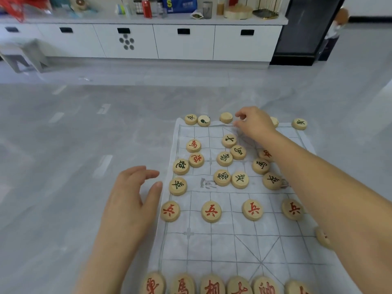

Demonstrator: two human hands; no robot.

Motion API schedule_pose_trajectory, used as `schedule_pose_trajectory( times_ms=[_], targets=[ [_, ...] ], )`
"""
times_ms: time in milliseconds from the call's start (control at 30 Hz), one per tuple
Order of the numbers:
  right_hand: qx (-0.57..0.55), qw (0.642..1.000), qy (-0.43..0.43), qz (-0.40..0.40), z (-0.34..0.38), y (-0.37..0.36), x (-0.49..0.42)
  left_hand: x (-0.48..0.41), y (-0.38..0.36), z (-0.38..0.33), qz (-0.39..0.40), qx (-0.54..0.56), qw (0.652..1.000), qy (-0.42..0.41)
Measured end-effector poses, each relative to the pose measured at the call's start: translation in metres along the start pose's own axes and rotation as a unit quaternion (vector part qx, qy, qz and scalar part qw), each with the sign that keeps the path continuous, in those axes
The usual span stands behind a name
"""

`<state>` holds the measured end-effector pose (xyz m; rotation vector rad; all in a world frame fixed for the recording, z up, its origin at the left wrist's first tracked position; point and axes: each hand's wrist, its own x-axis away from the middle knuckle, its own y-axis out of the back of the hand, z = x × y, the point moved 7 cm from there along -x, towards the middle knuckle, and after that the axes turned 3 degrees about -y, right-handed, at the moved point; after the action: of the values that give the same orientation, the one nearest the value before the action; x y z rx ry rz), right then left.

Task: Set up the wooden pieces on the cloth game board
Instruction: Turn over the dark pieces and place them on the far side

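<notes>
A cloth xiangqi board lies on a grey floor, with round wooden discs on it and along its edges. Along the near edge, a row of six red-lettered discs is cut off by the frame; 馬 can be read on the second from the left. Further up, four red 兵 discs stand in a line across the board, well apart. In the middle is a loose cluster of twelve. Nine are dark-lettered discs, two of them marked 卒. The other three are red-lettered, one being a red 馬 disc and one half hidden under the right forearm. Five far-edge discs lie in a rough line, among them a blank-faced disc. One partly hidden disc shows at the right edge beside the forearm.

The left hand is over the floor just beside the board's left edge, its fingers loose and spread. The right hand reaches to the far edge with fingers curled and thumb and forefinger close together; whether they hold anything cannot be told.

Behind, a white cabinet carries a red can and a blue bag printed with a large "S"
</notes>
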<state>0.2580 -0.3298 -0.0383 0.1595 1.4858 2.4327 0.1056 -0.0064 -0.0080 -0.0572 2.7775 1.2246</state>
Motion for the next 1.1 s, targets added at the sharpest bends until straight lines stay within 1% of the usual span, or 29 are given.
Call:
schedule_pose_trajectory(
  times_ms=[67, 167, 233, 367, 433, 467, 567, 600, 733, 767, 833, 900, 933, 1033, 1100],
  targets=[
    [-0.004, 1.0, -0.002, 0.011, 0.007, -0.007, -0.013, 0.001, -0.005, 0.001, 0.01, -0.004, 1.0, -0.003],
    [0.034, 0.999, -0.004, 0.04, 0.017, -0.024, -0.027, 0.002, -0.004, 0.003, 0.006, -0.022, 1.0, -0.008],
    [0.04, 0.999, -0.004, 0.026, 0.019, -0.023, -0.03, 0.003, -0.003, 0.003, 0.005, -0.023, 1.0, -0.01],
    [-0.048, 0.999, 0.003, -0.02, 0.015, -0.003, -0.023, 0.005, -0.005, -0.002, 0.014, -0.039, 0.999, -0.013],
    [-0.062, 0.998, 0.001, -0.022, 0.012, 0.004, -0.015, 0.007, -0.006, -0.005, 0.018, -0.046, 0.999, -0.01],
    [-0.054, 0.998, 0.002, -0.009, 0.011, 0.005, -0.011, 0.008, -0.006, -0.007, 0.02, -0.048, 0.999, -0.009],
    [-0.033, 0.997, -0.007, 0.068, 0.004, -0.004, 0.002, 0.01, -0.007, -0.01, 0.021, -0.052, 0.998, -0.008],
    [-0.032, 0.996, -0.014, 0.08, 0.001, -0.006, 0.004, 0.011, -0.007, -0.011, 0.02, -0.053, 0.998, -0.012],
    [-0.076, 0.992, -0.058, 0.079, -0.012, -0.003, 0.0, 0.01, -0.008, -0.013, 0.019, -0.057, 0.998, -0.019],
    [-0.071, 0.993, -0.053, 0.084, -0.012, -0.003, 0.0, 0.01, -0.008, -0.012, 0.018, -0.058, 0.998, -0.019],
    [-0.025, 0.995, -0.023, 0.092, -0.006, -0.006, 0.001, 0.009, -0.007, -0.01, 0.016, -0.058, 0.998, -0.018],
    [0.033, 0.996, 0.007, 0.084, -0.002, -0.01, 0.002, 0.009, -0.007, -0.01, 0.014, -0.062, 0.998, -0.02],
    [0.042, 0.996, 0.015, 0.078, 0.0, -0.01, 0.001, 0.01, -0.007, -0.01, 0.013, -0.061, 0.998, -0.02],
    [0.008, 0.999, 0.021, 0.044, 0.004, -0.002, -0.008, 0.009, -0.007, -0.009, 0.009, -0.054, 0.998, -0.022],
    [0.01, 0.999, 0.031, 0.026, 0.007, 0.0, -0.014, 0.009, -0.008, -0.008, 0.009, -0.057, 0.998, -0.023]
  ],
)
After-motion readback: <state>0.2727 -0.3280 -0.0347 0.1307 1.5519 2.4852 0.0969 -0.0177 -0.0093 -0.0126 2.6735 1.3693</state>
